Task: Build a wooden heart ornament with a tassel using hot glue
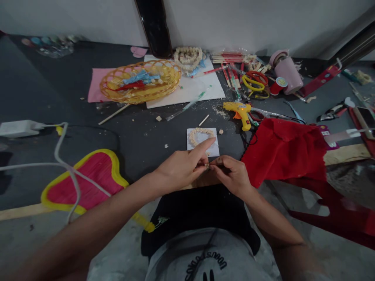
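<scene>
My left hand (184,168) and my right hand (233,174) meet at the table's front edge, in front of my lap. Their fingertips pinch a tiny beige piece (207,166), too small to make out well. One finger of the left hand stretches over a white square card (216,150). On that card lies a ring of small beige bits (193,132), partly covered by the finger. Another beige bit (208,154) rests at the card's near edge, and a loose one (221,132) lies just right of it. A short white stick (204,120) is behind the card.
A yellow glue gun (238,113) and red cloth (288,150) lie to the right. Farther back are a yellow basket (172,88), scissors (254,84), a red thread spool (277,86) and a pink bottle (288,74). White cables (74,181) cross a pink-and-yellow shape (96,179) at left.
</scene>
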Available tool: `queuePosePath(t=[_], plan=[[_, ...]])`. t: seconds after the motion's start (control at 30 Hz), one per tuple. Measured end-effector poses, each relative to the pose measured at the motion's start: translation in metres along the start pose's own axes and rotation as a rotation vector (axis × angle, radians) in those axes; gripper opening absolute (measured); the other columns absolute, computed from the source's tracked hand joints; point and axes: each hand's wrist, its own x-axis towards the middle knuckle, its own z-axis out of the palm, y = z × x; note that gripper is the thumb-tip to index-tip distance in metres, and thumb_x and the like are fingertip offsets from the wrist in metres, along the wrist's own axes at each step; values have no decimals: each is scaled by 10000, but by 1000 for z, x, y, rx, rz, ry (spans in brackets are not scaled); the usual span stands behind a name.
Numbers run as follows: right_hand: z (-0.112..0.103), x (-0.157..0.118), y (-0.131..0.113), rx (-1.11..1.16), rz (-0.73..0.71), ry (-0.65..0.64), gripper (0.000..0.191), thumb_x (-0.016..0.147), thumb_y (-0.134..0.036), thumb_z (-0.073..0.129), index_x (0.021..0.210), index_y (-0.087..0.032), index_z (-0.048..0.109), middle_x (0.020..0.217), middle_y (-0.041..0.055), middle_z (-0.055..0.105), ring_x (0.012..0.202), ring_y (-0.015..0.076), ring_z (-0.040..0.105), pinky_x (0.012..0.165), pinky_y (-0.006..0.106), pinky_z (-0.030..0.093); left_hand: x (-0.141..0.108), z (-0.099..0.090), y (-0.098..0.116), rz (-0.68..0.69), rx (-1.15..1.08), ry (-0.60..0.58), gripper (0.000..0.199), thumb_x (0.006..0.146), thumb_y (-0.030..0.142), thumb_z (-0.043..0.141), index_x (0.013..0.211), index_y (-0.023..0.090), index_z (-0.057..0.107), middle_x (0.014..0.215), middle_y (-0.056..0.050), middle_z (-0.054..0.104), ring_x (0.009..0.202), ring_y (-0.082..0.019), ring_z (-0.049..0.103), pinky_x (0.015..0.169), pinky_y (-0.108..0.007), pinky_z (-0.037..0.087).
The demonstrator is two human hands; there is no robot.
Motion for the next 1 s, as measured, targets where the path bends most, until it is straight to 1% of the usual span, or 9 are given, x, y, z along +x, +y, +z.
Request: queuePosePath(t=[0.13, 0.4, 0.63, 0.8, 1.0], plan=[[0, 1, -1, 18, 16, 20, 101, 891, -213, 627, 800, -212, 670, 763, 12, 717, 680, 123, 662, 651, 225, 527, 1, -1, 3, -10, 54, -4, 716, 862, 169, 523, 1523, 234, 255, 972, 8, 732, 853, -150, 697, 752, -238, 477], [0, 3, -1, 68, 59, -26, 113, 906, -244, 623, 823, -220, 696, 771, 18, 724, 700, 137, 663, 676, 250, 535, 0, -2, -4, 7, -99, 30, 734, 827, 183, 526, 1515, 227, 274, 956, 5, 731, 834, -144, 696, 770, -241, 492], [0, 5, -3, 55, 52, -27, 102, 899, -228, 628, 816, -212, 685, 781, 20, 722, 705, 133, 659, 676, 243, 524, 0, -4, 0, -12, -24, 17, 703, 835, 190, 514, 1506, 194, 303, 936, 4, 733, 832, -161, 700, 753, -241, 488], [-1, 8, -5, 121, 79, -56, 98, 906, -231, 630, 838, -203, 695, 787, 13, 717, 709, 121, 655, 669, 227, 510, -1, -6, -1, -4, -32, 34, 717, 836, 199, 512, 1516, 221, 283, 963, 7, 731, 847, -158, 697, 765, -241, 480], [0, 9, -6, 132, 106, -61, 120, 908, -256, 618, 826, -213, 695, 792, 14, 720, 709, 131, 657, 676, 247, 518, -2, -6, -4, 2, -19, 36, 723, 833, 192, 516, 1516, 233, 282, 961, 12, 732, 846, -159, 699, 756, -236, 477]])
